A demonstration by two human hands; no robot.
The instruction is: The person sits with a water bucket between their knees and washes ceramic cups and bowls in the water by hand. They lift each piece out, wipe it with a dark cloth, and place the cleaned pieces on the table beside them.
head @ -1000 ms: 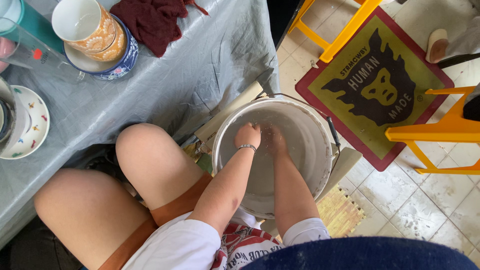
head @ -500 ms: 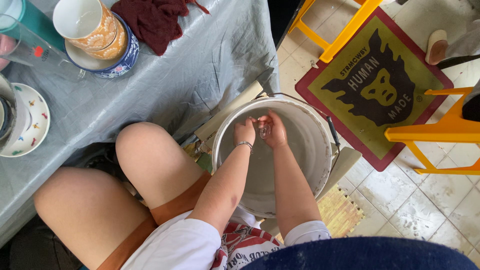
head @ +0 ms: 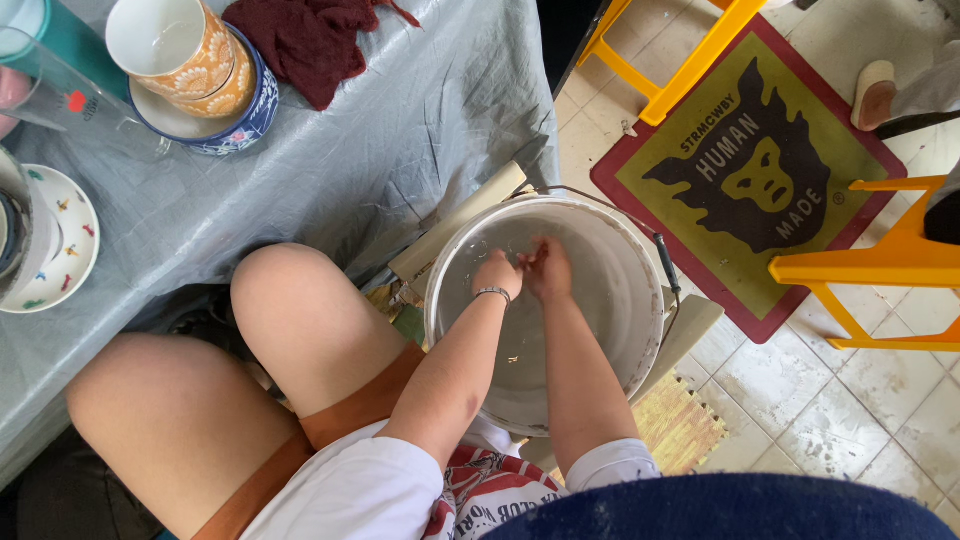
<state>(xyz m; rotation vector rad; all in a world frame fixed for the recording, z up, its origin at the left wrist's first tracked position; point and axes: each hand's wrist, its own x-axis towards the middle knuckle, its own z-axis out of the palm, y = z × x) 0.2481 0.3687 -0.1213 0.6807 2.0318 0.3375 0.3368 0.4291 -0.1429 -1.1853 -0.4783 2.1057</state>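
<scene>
Tiled floor, pale and scuffed, fills the 3 to 5 o'clock side; a crinkled grey plastic tablecloth [head: 330, 150] covers the table from 9 to 12 o'clock.

Centre: round white bucket [head: 610, 300], smooth plastic wall, thin wire handle with a dark grip at its 3 o'clock rim. Shallow cloudy water inside.

Left hand [head: 497, 273]: inside the bucket, fingers curled inward, thin metal bracelet [head: 492, 293] at the wrist. Right hand [head: 548, 268]: just beside it at 3 o'clock, fingers bent toward the left hand. Both fingertips meet near the bucket's 12 o'clock wall, seemingly pinched on something small; I cannot tell what it is.

At 1 to 2 o'clock of the bucket: rectangular floor mat [head: 750, 175], olive field, dark red border, dark animal-head figure with lettering round it. Yellow chair legs [head: 870, 270] stand on and beside it.

On the tablecloth, 11 o'clock: orange patterned cup [head: 175, 55] on a blue-and-white rimmed plate [head: 235, 125]; dark red knitted cloth [head: 310, 40] just beside at 12 o'clock. White saucer [head: 60, 245] with small coloured marks at 9 o'clock. Clear glass [head: 70, 100] with a small red label at 10 o'clock.
</scene>
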